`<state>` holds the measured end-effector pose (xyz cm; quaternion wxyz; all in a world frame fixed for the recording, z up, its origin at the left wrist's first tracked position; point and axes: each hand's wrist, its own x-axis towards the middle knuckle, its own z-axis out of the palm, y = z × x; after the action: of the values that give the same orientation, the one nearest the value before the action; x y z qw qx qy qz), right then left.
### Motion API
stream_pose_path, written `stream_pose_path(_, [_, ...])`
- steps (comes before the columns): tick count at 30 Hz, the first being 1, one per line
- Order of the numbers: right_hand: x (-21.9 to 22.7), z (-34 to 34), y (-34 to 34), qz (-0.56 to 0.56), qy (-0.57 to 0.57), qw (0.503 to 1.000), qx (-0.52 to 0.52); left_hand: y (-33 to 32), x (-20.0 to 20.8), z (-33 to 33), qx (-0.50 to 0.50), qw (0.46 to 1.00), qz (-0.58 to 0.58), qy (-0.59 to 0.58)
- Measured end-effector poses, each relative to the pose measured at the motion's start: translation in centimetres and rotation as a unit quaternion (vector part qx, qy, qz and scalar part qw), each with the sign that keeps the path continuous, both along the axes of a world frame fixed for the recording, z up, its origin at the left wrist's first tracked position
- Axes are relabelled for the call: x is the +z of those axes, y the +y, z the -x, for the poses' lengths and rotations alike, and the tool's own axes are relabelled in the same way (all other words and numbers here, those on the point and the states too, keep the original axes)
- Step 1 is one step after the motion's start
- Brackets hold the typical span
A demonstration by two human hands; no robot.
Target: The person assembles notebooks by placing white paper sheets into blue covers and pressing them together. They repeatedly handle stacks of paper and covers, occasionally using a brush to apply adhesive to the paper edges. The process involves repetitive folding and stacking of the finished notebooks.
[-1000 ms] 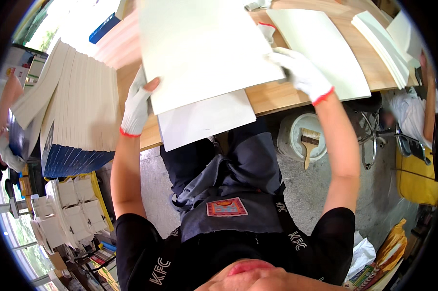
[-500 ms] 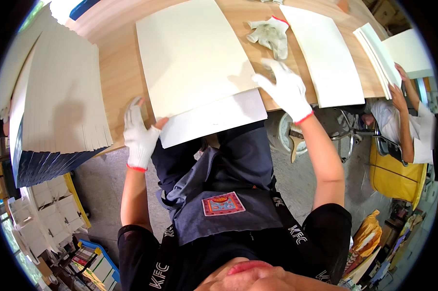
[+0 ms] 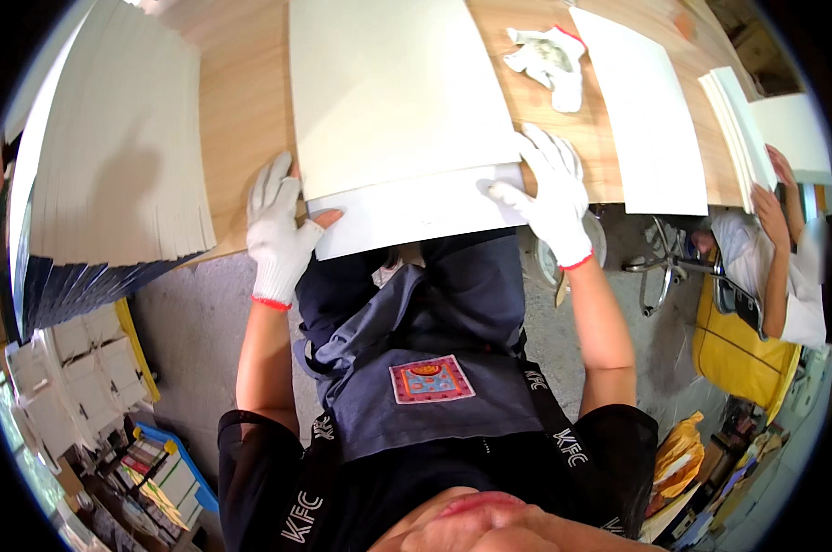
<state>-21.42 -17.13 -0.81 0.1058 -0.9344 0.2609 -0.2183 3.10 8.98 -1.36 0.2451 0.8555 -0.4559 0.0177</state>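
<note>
Gray flr (image 3: 195, 313); lt. wood tbl (image 3: 246, 120); metal chair base (image 3: 670, 267) R; bright window (image 3: 37, 483) lower L.

R hand (image 3: 556, 198) now at wht sheet (image 3: 407, 213) edge.

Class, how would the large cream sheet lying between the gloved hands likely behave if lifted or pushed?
The cream sheet would probably slide rather than roll, since it lies broad and flat. Lifted by one edge, it might flex, looking thin for its area, though thickness is unclear. Pushing it may drag the white sheet showing beneath its near edge.
</note>
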Motion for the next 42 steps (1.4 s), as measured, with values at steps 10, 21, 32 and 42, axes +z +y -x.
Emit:
stream_pose_path(10, [0.22,-0.11,0.25,0.020,-0.009,1.000,0.009,0.17,0.21,-0.09,0.006,1.000,-0.019,0.005])
stream_pose_path(21, [0.46,0.03,0.18,-0.001,-0.005,1.000,0.002,-0.28,0.29,-0.12,0.000,0.999,-0.035,0.006])
stream_pose_path(32, [0.16,0.52,-0.40,0.008,-0.023,1.000,0.019,-0.47,0.55,0.20,-0.007,0.999,-0.038,0.006])
stream_pose_path(42, [-0.11,0.25,-0.04,0.017,-0.006,1.000,0.013,-0.18,0.64,-0.13,-0.020,1.000,-0.021,-0.004])
